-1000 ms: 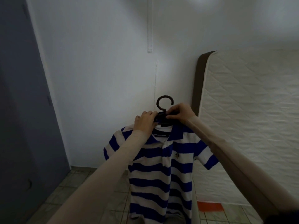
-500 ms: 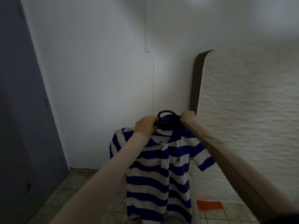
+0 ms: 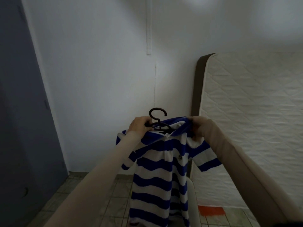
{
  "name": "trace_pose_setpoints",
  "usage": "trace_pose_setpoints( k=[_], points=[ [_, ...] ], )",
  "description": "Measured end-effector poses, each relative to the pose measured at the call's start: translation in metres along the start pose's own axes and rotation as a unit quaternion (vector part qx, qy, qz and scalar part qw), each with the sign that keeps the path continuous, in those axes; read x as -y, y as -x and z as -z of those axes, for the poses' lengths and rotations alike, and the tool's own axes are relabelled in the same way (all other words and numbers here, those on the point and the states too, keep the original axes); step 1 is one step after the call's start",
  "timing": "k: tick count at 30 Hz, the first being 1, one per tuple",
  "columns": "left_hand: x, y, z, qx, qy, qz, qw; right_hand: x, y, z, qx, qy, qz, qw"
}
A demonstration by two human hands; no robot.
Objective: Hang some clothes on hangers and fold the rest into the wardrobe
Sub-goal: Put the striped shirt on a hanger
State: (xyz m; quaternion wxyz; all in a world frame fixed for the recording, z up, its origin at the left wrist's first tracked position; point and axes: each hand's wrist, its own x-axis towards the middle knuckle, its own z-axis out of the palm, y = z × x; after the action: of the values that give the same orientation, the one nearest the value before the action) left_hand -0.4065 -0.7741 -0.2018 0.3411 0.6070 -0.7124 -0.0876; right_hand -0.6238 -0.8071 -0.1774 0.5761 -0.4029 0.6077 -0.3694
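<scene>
Along the left edge stands a dark grey-blue door (image 3: pixel 24 112), beside a plain white wall (image 3: pixel 98 71) with a thin vertical strip (image 3: pixel 148 30) running down it. Below lies a tiled floor (image 3: pixel 68 194).

The left hand (image 3: pixel 139 125) is raised in front of the wall, its fingers curled round the left shoulder of a dark hanger (image 3: pixel 158 123) together with the fabric there. The hanger's hook (image 3: pixel 157 112) stands free above both hands, with nothing hung from it.

A blue-and-white striped polo shirt (image 3: pixel 157 177) hangs from the hanger in mid-air, held up between the two hands, its body dropping toward the floor and its lower hem out of sight at the bottom edge. The collar is pulled up and open on the right side, and the right short sleeve (image 3: pixel 206 159) juts outward.

The right hand (image 3: pixel 198 126) grips the shirt's collar and right shoulder, fingers closed on the cloth; whether it also touches the hanger cannot be told.

Further right, a quilted cream mattress (image 3: pixel 254 120) with a brown side stands upright against the wall. At its foot on the floor is an orange patch (image 3: pixel 211 210).
</scene>
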Motion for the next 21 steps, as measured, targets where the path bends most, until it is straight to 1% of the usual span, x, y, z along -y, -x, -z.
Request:
trace_pose_setpoints(
  k=[4,6,7,10,12,14,16,19,21],
  points=[
    [0.002,-0.006,0.006,-0.005,0.033,-0.005,0.999,0.002,0.003,0.008,0.041,0.033,0.013,0.999],
    [0.002,-0.007,0.009,0.005,0.024,-0.005,1.0,0.003,0.007,0.013,0.053,0.078,0.014,0.995],
    [0.002,-0.008,0.01,0.016,0.001,-0.006,1.0,0.004,0.009,0.014,0.051,0.099,0.016,0.994],
    [0.001,-0.011,0.008,0.047,-0.092,-0.022,0.994,0.008,0.016,0.011,0.006,0.176,0.047,0.983],
    [-0.003,-0.013,0.007,0.053,-0.125,-0.035,0.99,0.01,0.015,0.008,-0.03,0.196,0.066,0.978],
    [-0.005,-0.014,0.006,0.05,-0.13,-0.041,0.989,0.01,0.015,0.005,-0.035,0.167,0.051,0.984],
    [-0.007,-0.016,0.007,0.043,-0.128,-0.037,0.99,0.009,0.013,0.006,-0.02,0.129,0.044,0.99],
    [-0.011,-0.019,0.009,0.033,-0.128,-0.028,0.991,0.0,0.01,0.009,-0.023,0.067,0.059,0.996],
    [-0.013,-0.02,0.013,0.032,-0.122,-0.021,0.992,-0.01,0.004,0.011,-0.039,0.029,0.086,0.995]
  ],
)
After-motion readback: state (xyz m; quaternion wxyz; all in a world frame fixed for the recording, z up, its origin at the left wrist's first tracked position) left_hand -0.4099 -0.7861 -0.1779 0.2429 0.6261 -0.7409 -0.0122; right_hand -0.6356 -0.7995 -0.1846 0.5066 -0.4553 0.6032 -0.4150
